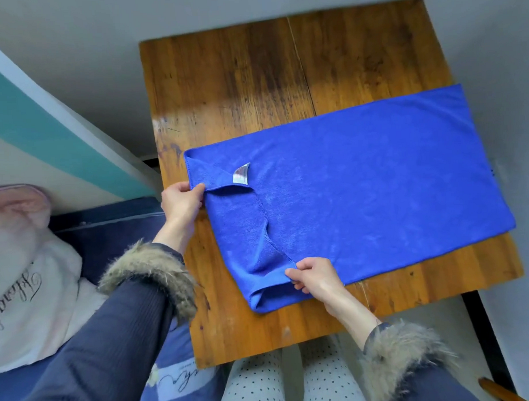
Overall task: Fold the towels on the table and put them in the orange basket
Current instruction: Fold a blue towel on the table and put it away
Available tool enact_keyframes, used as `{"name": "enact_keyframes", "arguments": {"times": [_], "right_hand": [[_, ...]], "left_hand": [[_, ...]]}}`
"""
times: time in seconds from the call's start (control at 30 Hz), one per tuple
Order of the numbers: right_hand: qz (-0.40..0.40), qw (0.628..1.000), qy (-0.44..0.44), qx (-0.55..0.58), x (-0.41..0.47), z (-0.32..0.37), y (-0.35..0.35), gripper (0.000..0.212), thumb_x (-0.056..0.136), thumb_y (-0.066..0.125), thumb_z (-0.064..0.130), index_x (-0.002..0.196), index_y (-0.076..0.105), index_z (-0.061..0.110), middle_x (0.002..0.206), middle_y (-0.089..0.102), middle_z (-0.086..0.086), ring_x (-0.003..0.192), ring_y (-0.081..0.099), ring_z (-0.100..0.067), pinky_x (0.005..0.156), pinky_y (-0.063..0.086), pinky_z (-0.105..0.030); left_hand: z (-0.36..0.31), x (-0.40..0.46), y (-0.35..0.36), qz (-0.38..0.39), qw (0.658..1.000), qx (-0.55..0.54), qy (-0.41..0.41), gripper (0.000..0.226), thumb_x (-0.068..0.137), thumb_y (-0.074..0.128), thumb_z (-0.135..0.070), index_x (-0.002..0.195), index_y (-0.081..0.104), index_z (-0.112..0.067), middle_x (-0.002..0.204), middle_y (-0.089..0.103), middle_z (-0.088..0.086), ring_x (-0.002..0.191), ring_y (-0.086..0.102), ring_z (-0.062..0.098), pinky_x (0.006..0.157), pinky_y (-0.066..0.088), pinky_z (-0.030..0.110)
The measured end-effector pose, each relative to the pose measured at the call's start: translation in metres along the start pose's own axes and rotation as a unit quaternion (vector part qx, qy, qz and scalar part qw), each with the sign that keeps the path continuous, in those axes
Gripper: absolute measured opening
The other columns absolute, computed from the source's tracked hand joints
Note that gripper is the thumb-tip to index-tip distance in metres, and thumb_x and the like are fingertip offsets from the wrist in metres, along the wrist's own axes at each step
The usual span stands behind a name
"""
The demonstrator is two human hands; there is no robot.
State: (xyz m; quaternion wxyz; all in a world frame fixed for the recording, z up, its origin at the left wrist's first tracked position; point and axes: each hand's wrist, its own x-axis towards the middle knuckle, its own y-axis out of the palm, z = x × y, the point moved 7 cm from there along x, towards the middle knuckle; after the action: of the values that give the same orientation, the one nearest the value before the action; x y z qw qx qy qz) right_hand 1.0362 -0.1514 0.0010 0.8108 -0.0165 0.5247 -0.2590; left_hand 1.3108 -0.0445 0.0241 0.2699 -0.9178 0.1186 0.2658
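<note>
On the wooden counter (pixel 253 80) the blue microfibre towel (pixel 361 179) lies spread flat, long side running left to right, its right end hanging just past the counter edge. You've got both corners of the left short edge pinched: left hand (pixel 180 200) fingers (pixel 197 189) closed on the far corner, right hand (pixel 315 276) fingers (pixel 291 273) closed on the near corner. That edge is already turned over onto the cloth, hem stitching showing, white care label (pixel 241 174) flipped up near the far corner. Holding both corners keeps the edge straight so the fold lands square; looks like you're about to carry it rightward to halve the length. Rest of the towel stays flat because the counter takes its weight. Fold is slack between your hands, cloth sags in the middle, so tension it or it will crease.

Orange basket not in view. Fur-trimmed sleeves (pixel 145 270) sit close to the counter edge. White printed pillow (pixel 22 268) lies on the bed at your left, well apart from the towel. Early in the task by my read: first fold only
</note>
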Motion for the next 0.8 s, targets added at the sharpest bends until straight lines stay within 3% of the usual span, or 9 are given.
{"name": "enact_keyframes", "arguments": {"times": [0.1, 0.2, 0.23, 0.3, 0.33, 0.4, 0.57, 0.7, 0.8], "right_hand": [[-0.005, 1.000, -0.006, 0.029, -0.007, 0.000, -0.028, 0.015, 0.084, 0.066, 0.016, 0.073, 0.057, 0.011, 0.065, 0.057, -0.001, 0.059, 0.053, -0.010, 0.059, 0.042, -0.021], [-0.031, 0.998, -0.025, 0.053, -0.010, -0.003, -0.063, 0.011, 0.087, 0.063, 0.015, 0.077, 0.062, 0.010, 0.067, 0.058, 0.001, 0.061, 0.054, -0.009, 0.058, 0.042, -0.018], [-0.046, 0.997, -0.028, 0.061, -0.011, -0.006, -0.075, 0.009, 0.088, 0.062, 0.014, 0.080, 0.063, 0.009, 0.069, 0.059, 0.000, 0.062, 0.054, -0.010, 0.058, 0.042, -0.019], [-0.084, 0.993, -0.034, 0.078, -0.012, -0.010, -0.098, 0.009, 0.089, 0.060, 0.013, 0.085, 0.064, 0.005, 0.075, 0.061, -0.004, 0.066, 0.055, -0.013, 0.059, 0.043, -0.020], [-0.104, 0.990, -0.038, 0.088, -0.013, -0.011, -0.110, 0.010, 0.089, 0.060, 0.013, 0.086, 0.064, 0.005, 0.078, 0.061, -0.006, 0.068, 0.056, -0.014, 0.061, 0.043, -0.022], [-0.142, 0.981, -0.059, 0.117, -0.019, -0.010, -0.134, 0.010, 0.089, 0.060, 0.014, 0.081, 0.063, 0.007, 0.079, 0.062, -0.006, 0.070, 0.057, -0.016, 0.063, 0.043, -0.024], [-0.213, 0.952, -0.133, 0.176, -0.040, -0.012, -0.199, 0.010, 0.089, 0.061, 0.014, 0.079, 0.061, 0.010, 0.077, 0.065, -0.005, 0.071, 0.060, -0.014, 0.061, 0.048, -0.018], [-0.252, 0.923, -0.168, 0.239, -0.049, -0.022, -0.250, 0.010, 0.090, 0.058, 0.010, 0.081, 0.060, 0.014, 0.078, 0.064, 0.000, 0.070, 0.059, -0.010, 0.056, 0.048, -0.010], [-0.260, 0.904, -0.182, 0.287, -0.050, -0.031, -0.285, 0.010, 0.091, 0.057, 0.009, 0.084, 0.061, 0.016, 0.082, 0.065, 0.000, 0.073, 0.059, -0.009, 0.062, 0.051, -0.013]], "left_hand": [[-0.014, -0.003, -0.001, -0.036, 0.999, -0.010, 0.017, 0.016, 0.080, 0.064, -0.014, 0.065, 0.060, -0.021, 0.069, 0.062, -0.003, 0.072, 0.059, 0.019, 0.077, 0.054, 0.035], [-0.038, -0.016, 0.004, -0.049, 0.995, 0.024, 0.078, 0.015, 0.078, 0.067, -0.021, 0.087, 0.056, -0.019, 0.085, 0.065, 0.002, 0.089, 0.064, 0.024, 0.087, 0.051, 0.040], [-0.047, -0.022, 0.008, -0.045, 0.993, 0.033, 0.103, 0.021, 0.078, 0.068, -0.021, 0.092, 0.052, -0.020, 0.086, 0.063, 0.002, 0.092, 0.062, 0.025, 0.088, 0.050, 0.039], [-0.070, -0.038, 0.025, -0.017, 0.982, 0.059, 0.178, 0.023, 0.080, 0.067, -0.017, 0.094, 0.049, -0.019, 0.082, 0.060, -0.001, 0.089, 0.059, 0.021, 0.082, 0.046, 0.020], [-0.083, -0.049, 0.037, 0.003, 0.972, 0.079, 0.221, 0.019, 0.081, 0.066, -0.015, 0.094, 0.052, -0.017, 0.081, 0.060, -0.002, 0.083, 0.058, 0.018, 0.073, 0.040, 0.011], [-0.106, -0.069, 0.061, 0.041, 0.949, 0.119, 0.288, 0.013, 0.083, 0.064, -0.012, 0.096, 0.063, -0.014, 0.080, 0.062, -0.001, 0.076, 0.056, 0.014, 0.065, 0.034, 0.009], [-0.148, -0.108, 0.123, 0.129, 0.882, 0.204, 0.406, 0.020, 0.082, 0.062, -0.001, 0.100, 0.070, -0.006, 0.096, 0.069, 0.009, 0.087, 0.063, 0.021, 0.085, 0.044, 0.022], [-0.178, -0.142, 0.171, 0.153, 0.812, 0.265, 0.497, 0.028, 0.082, 0.054, 0.009, 0.104, 0.067, -0.004, 0.097, 0.066, 0.012, 0.086, 0.060, 0.026, 0.079, 0.038, 0.020], [-0.209, -0.168, 0.206, 0.149, 0.800, 0.244, 0.528, 0.017, 0.086, 0.055, 0.002, 0.097, 0.067, -0.004, 0.093, 0.067, 0.008, 0.085, 0.059, 0.023, 0.075, 0.037, 0.021]]}}
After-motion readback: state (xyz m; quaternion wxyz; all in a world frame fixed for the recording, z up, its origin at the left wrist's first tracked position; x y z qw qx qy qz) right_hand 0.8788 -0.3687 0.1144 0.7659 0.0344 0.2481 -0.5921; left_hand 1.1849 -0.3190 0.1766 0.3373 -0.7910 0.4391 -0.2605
